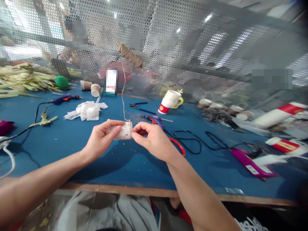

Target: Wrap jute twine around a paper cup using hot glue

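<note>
A small white paper cup (125,131) lies sideways above the blue table, its wide end toward the right. Around its body my left hand (104,133) is closed, thumb on the near side. My right hand (149,136) pinches at the cup's right rim, where the brown twine (124,93) meets it. The twine runs up from the rim to a wound bundle of twine (131,56) hanging on the perforated metal screen. Just behind my right hand lies a blue glue gun (154,119). Part of a red-handled tool (177,146) shows beside the right wrist.
Stacked paper cups (170,101) stand behind the glue gun. Pliers (139,106) and crumpled white plastic (86,110) lie further back. At left are another glue gun (66,98) and dried husks (24,80). Black cords (192,142), a purple packet (252,163) and more cups (286,145) occupy the right.
</note>
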Motion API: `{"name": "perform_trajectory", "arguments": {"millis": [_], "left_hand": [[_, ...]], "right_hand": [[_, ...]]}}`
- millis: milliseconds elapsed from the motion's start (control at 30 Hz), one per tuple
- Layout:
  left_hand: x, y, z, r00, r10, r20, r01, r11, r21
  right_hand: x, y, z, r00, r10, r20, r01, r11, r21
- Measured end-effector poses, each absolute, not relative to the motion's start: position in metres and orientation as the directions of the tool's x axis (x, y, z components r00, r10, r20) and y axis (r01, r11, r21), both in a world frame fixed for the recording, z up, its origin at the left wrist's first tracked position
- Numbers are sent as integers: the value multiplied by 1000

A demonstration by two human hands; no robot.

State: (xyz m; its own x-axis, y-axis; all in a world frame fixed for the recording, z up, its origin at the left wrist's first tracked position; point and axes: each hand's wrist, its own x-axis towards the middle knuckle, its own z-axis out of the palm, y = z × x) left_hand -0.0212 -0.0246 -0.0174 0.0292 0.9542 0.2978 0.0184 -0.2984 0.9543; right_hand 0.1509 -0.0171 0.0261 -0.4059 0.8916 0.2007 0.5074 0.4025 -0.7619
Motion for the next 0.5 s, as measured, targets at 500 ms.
{"name": "perform_trajectory", "arguments": {"millis": [500], "left_hand": [[-24,-26,-20,53,850,524,208,-523,827]], "right_hand": [[156,-16,33,-428,892,144,473,357,-805]]}}
